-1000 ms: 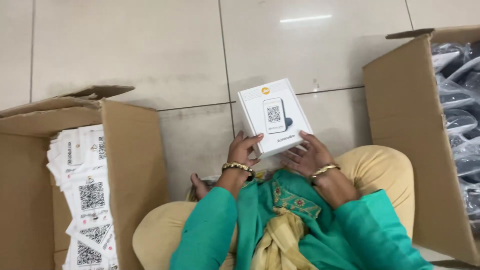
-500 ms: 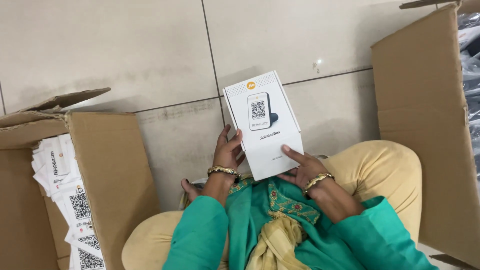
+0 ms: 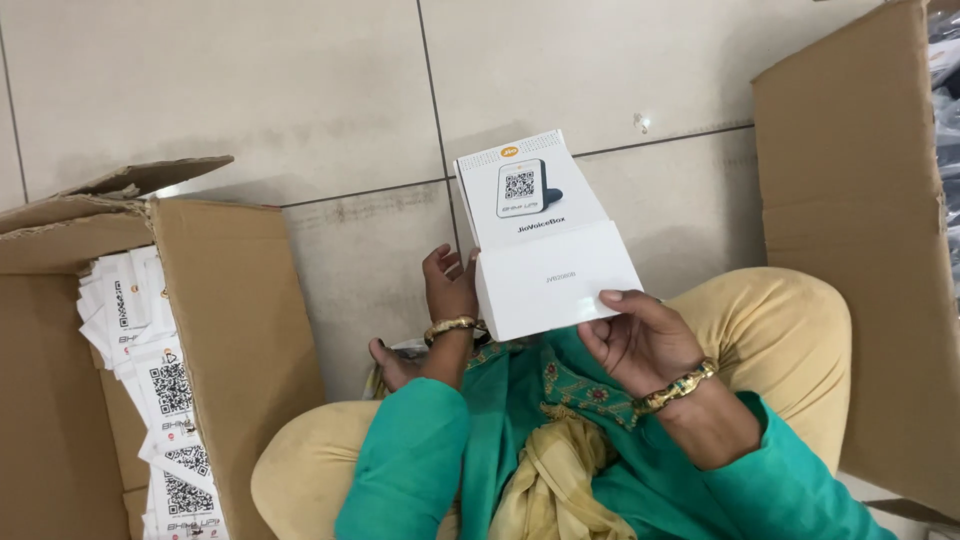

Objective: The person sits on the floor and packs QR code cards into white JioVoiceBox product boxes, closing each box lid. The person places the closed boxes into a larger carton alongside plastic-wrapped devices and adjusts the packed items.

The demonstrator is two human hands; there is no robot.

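— Where's the white box (image 3: 545,235)?

— Held up over the lap, above the tiled floor (image 3: 300,90), tilted so its printed face looks up at the camera. Nothing stands between it and the view.

— What's around it?

— A cardboard carton (image 3: 235,300) on the left, flaps open, and a second carton (image 3: 850,230) on the right, both on the floor, well apart from the box.

— What's in them?

— The left one holds a stack of white printed cards (image 3: 160,390). The right one shows only a sliver of clear plastic bags (image 3: 945,110) at the edge.

— And the hands?

— The left hand (image 3: 450,290) clasps the box's left edge, fingers curled round it. The right hand (image 3: 640,340) is half open beneath the near corner, palm up, fingertips touching the lower edge.
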